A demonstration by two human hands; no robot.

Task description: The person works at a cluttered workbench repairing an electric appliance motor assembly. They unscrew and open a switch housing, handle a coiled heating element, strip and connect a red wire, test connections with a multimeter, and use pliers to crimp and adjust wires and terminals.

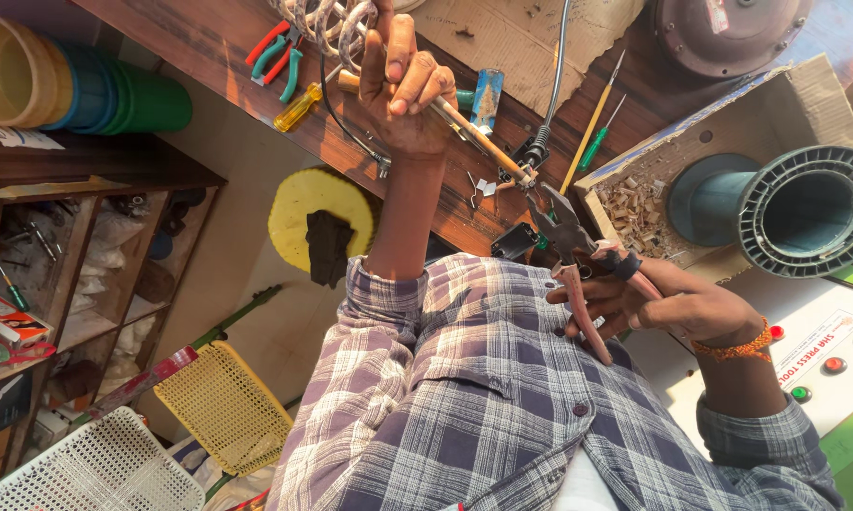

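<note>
My left hand [403, 85] is raised over the wooden bench [218, 43] and is shut on a thin wooden-handled rod [474, 132] that slants down to the right. A bundle of whitish wire [322, 24] lies against its fingers. My right hand [673, 303] grips combination pliers [568, 246] by their reddish handles. The pliers' dark jaws point up, right at the rod's lower tip [526, 175], where small metal parts and a grey cable [559, 66] meet. My plaid shirt [483, 397] fills the bottom of the view.
Red and teal-handled pliers [275, 52], a yellow-handled screwdriver [299, 106] and two thin screwdrivers [592, 123] lie on the bench. A cardboard box [777, 104] holds a teal flanged spool [796, 208]. A button panel [824, 360] is at right; a yellow stool [299, 203], shelves [57, 274] and baskets [223, 402] at left.
</note>
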